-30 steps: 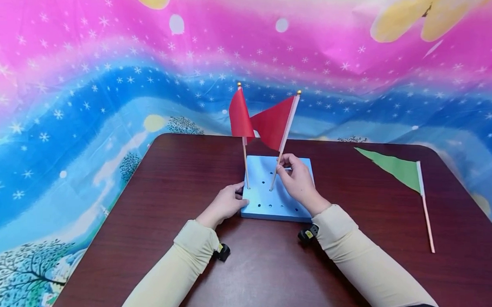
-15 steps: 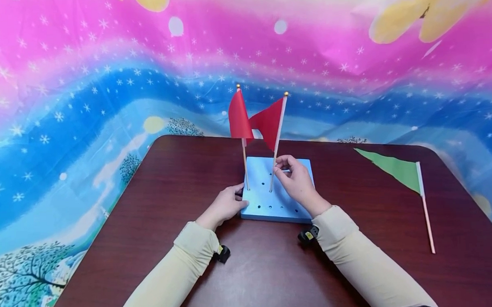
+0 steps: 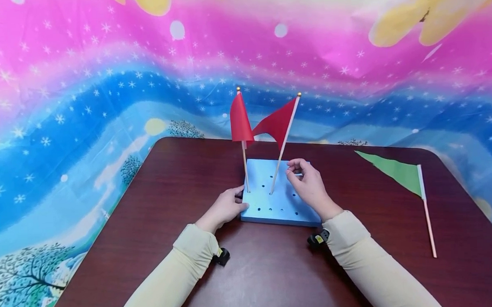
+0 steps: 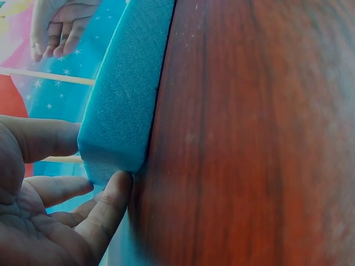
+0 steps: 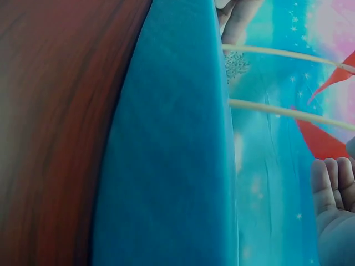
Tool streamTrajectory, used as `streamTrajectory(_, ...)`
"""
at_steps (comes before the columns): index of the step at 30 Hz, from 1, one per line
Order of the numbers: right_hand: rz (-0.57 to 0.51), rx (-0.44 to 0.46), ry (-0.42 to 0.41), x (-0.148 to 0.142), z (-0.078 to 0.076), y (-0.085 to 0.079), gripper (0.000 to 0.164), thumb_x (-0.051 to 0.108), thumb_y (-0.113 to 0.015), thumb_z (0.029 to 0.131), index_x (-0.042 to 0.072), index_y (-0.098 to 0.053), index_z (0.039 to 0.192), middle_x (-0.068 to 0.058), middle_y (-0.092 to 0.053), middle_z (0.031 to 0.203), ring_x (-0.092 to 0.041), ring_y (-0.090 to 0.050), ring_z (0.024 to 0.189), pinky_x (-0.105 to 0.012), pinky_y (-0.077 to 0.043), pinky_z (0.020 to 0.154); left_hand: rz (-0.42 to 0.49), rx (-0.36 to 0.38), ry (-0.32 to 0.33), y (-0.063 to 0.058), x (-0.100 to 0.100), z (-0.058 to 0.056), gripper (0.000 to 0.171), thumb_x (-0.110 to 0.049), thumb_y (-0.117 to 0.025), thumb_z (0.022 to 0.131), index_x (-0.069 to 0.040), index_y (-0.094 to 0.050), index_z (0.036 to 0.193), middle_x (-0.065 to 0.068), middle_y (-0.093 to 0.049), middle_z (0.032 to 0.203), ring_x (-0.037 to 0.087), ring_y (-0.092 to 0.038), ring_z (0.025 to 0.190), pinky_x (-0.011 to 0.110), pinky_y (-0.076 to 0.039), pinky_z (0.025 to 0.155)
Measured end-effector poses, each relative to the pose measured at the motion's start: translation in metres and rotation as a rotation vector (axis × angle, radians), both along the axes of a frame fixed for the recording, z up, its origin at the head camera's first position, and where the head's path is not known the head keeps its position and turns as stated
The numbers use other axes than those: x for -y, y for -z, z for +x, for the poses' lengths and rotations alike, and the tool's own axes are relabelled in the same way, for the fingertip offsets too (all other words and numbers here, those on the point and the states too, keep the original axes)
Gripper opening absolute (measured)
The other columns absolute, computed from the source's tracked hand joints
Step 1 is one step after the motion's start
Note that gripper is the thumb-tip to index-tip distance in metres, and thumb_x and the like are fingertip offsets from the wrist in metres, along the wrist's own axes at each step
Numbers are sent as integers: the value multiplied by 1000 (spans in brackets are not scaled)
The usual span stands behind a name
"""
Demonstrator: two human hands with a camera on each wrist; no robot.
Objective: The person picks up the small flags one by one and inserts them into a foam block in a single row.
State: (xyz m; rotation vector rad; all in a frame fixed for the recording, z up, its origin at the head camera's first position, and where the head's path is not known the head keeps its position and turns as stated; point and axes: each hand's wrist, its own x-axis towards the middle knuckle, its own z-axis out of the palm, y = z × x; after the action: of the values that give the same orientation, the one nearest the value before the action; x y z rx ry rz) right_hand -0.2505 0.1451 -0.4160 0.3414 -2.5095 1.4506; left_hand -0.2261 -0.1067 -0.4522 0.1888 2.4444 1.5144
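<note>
A blue foam board (image 3: 280, 203) with several small holes lies on the table. My left hand (image 3: 223, 207) holds its left edge, thumb on the top face and fingers against the side. Two red flags on wooden sticks stand in the board. The left red flag (image 3: 240, 120) is nearly upright; the right red flag (image 3: 278, 124) leans to the right. Just right of that leaning stick, my right hand (image 3: 310, 185) hovers over the board with bent, loose fingers, holding nothing. In the right wrist view the right hand (image 5: 335, 205) shows partly at the edge.
A green flag (image 3: 401, 171) lies on the right part of the dark brown table (image 3: 181, 174). Behind the table hangs a printed cloth (image 3: 105, 86) in pink and blue. Each wrist wears a small black camera.
My right hand has let go of the right flag's stick and moved off to the right. That flag tipped toward upright, then leaned right again. My left hand stays on the board.
</note>
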Motion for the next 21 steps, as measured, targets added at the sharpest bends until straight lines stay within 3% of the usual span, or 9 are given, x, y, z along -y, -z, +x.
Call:
streamTrajectory(11, 77, 49, 41, -37, 7, -1, 24, 12, -60, 104, -1, -62, 124, -16, -65, 111, -27, -58, 100, -26, -47, 83, -7, -18, -1, -1, 0, 0, 66, 0, -68, 95, 4, -42, 155, 21, -61, 132, 32, -62, 116, 39, -56, 89)
streamTrajectory(16, 108, 62, 59, -53, 8, -1, 27, 14, -60, 105, -3, -61, 126, -17, -64, 112, -28, -57, 101, -25, -47, 81, -8, -19, -13, -2, 0, 0, 66, 0, -69, 95, 3, -42, 155, 20, -60, 132, 32, -61, 115, 39, -55, 90)
streamTrajectory(21, 170, 86, 70, -72, 13, 1, 27, 15, -60, 105, -3, -60, 125, -18, -64, 113, -30, -58, 104, -33, -48, 87, -9, -15, 1, -1, 0, 2, 67, 0, -69, 95, 3, -41, 155, 21, -59, 132, 32, -61, 115, 39, -56, 89)
